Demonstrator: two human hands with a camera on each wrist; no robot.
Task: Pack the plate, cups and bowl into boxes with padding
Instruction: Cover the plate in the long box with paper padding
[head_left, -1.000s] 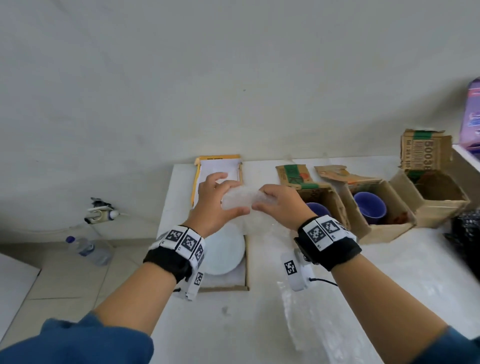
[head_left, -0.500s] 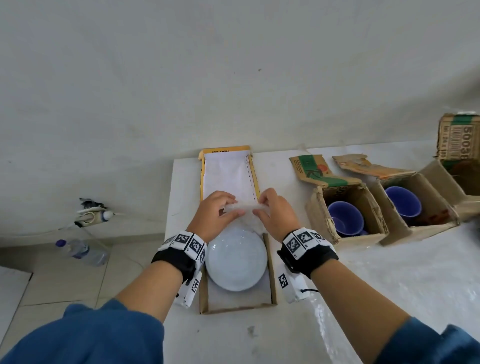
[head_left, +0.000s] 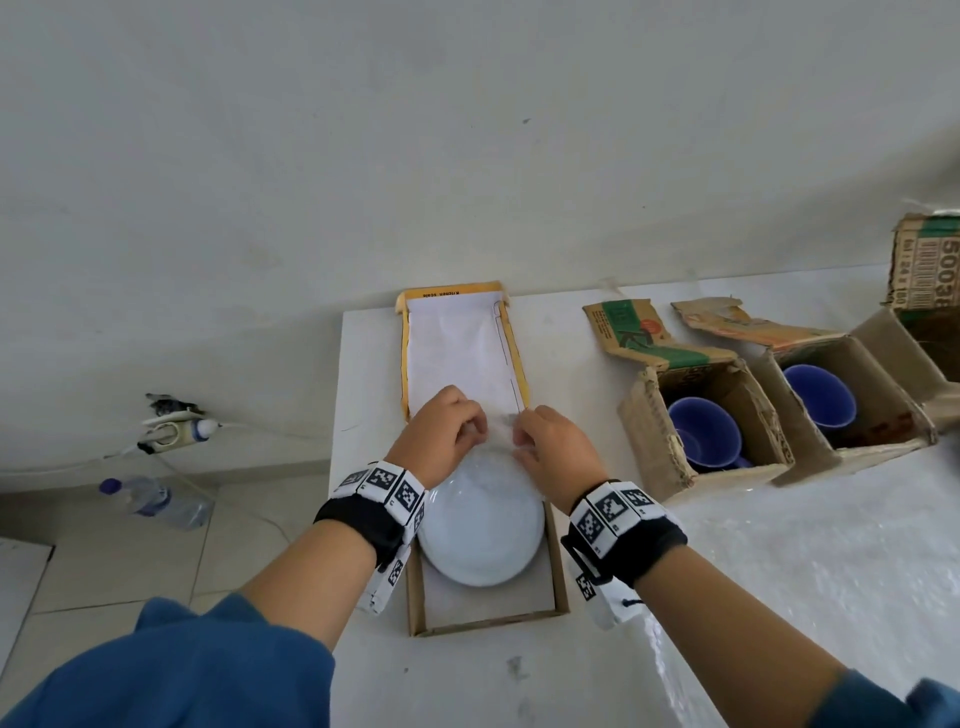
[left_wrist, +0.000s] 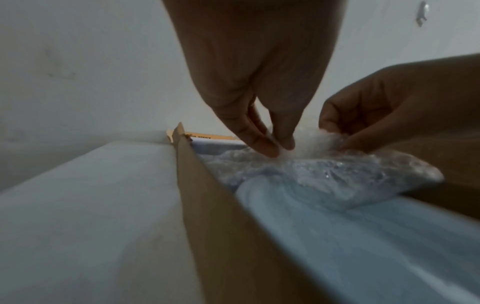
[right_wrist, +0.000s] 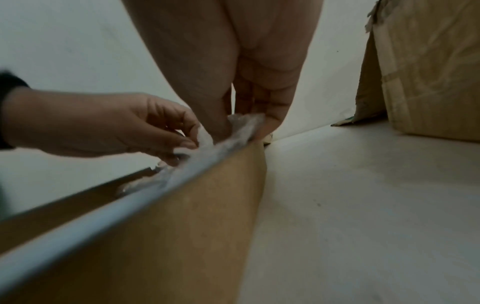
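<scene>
Your left hand (head_left: 447, 434) and right hand (head_left: 556, 457) each pinch the same wad of bubble wrap (left_wrist: 345, 176), fingers curled on it, at the far rim of the white plate (head_left: 483, 535). The plate lies in the flat box (head_left: 557, 566) on the counter (head_left: 467, 686). Two blue cups (head_left: 704, 439) sit in separate open cartons (head_left: 649, 431) to your right.
</scene>
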